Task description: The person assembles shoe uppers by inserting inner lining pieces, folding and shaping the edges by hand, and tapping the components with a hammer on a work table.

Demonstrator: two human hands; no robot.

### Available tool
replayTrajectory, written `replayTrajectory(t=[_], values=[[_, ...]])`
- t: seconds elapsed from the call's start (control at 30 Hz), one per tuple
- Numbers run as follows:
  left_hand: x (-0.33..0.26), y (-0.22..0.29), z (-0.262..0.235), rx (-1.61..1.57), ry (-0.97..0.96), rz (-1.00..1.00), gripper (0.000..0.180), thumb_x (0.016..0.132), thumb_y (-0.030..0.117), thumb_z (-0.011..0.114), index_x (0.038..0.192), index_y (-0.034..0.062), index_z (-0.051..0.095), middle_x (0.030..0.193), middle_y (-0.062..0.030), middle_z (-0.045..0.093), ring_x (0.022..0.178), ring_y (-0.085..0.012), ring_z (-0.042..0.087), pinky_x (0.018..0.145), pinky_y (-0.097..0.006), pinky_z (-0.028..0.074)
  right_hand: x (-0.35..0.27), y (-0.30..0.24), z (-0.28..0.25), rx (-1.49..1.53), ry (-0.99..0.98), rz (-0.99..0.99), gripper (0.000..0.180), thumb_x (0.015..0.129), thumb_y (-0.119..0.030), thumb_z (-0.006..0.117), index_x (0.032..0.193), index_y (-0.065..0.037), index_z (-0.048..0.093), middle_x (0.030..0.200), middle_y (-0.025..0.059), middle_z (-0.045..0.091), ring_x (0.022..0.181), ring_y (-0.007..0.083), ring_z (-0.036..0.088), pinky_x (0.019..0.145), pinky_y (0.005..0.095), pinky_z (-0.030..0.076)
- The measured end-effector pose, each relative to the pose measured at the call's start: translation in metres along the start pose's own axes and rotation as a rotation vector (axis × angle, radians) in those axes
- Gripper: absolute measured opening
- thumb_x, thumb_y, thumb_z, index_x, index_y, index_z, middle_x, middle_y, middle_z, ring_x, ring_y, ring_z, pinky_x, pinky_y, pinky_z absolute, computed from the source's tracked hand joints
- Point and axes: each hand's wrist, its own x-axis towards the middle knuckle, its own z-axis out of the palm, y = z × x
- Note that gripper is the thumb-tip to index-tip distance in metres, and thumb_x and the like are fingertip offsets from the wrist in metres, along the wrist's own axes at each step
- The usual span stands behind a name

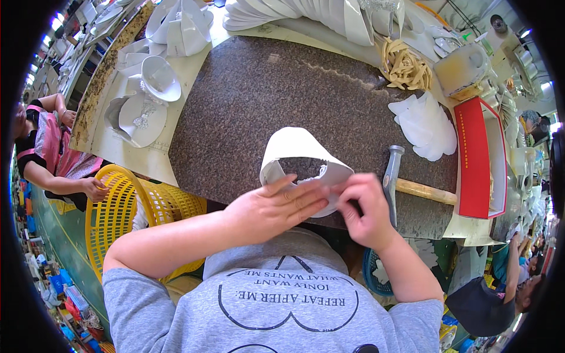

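— Speckled brown stone forms the tabletop (253, 100); what lies on it?

— A curved white shoe piece (300, 156) sits at the near edge, both hands on it. The left hand (276, 206) lies flat, fingers pressing its near rim; the right hand (365, 206) pinches that rim, grip clamped on it.

— And around it?

— A hammer (393, 176) just right of the right hand, white cut pieces (426, 123) farther right, a yellow basket (118, 217) at the near left.

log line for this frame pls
left hand: flat on white curved piece | right hand: pinching its near edge | surface: speckled stone slab | hammer: lying right, untouched
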Motion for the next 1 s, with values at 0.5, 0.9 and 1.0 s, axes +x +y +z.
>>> replayTrajectory(t=[0.5, 0.9, 1.0], values=[[0.023, 0.057, 0.005, -0.480, 0.176, -0.378, 0.047, 0.081, 0.022, 0.056, 0.123, 0.0010, 0.059, 0.129, -0.0173, 0.050, 0.128, -0.0289, 0.044, 0.108, -0.044, 0.037, 0.005, -0.005, 0.014, -0.018, -0.008, 0.410, 0.042, 0.088, -0.019, 0.071, 0.123, -0.004, 0.053, 0.089, 0.0073, 0.061, 0.069, 0.0173, 0.056, 0.062, 0.0277, 0.048], [-0.015, 0.003, -0.023, -0.105, 0.181, -0.397, 0.047, 0.080, 0.019, 0.059, 0.121, -0.0035, 0.058, 0.121, -0.0185, 0.057, 0.118, -0.0319, 0.056, 0.107, -0.046, 0.043, 0.050, -0.047, -0.015, -0.116, -0.139, 0.245, 0.033, 0.092, -0.012, 0.061, 0.124, -0.007, 0.056, 0.092, 0.0178, 0.068, 0.083, 0.0359, 0.067, 0.070, 0.0412, 0.053], [-0.023, 0.000, -0.011, -0.253, 0.243, -0.426, 0.046, 0.076, 0.007, 0.064, 0.121, -0.0019, 0.060, 0.120, -0.0177, 0.059, 0.115, -0.0329, 0.058, 0.104, -0.044, 0.046, 0.062, -0.059, -0.011, 0.205, -0.148, 0.279, 0.034, 0.095, -0.019, 0.061, 0.125, -0.005, 0.057, 0.085, 0.0161, 0.068, 0.074, 0.0319, 0.067, 0.065, 0.0370, 0.051]])
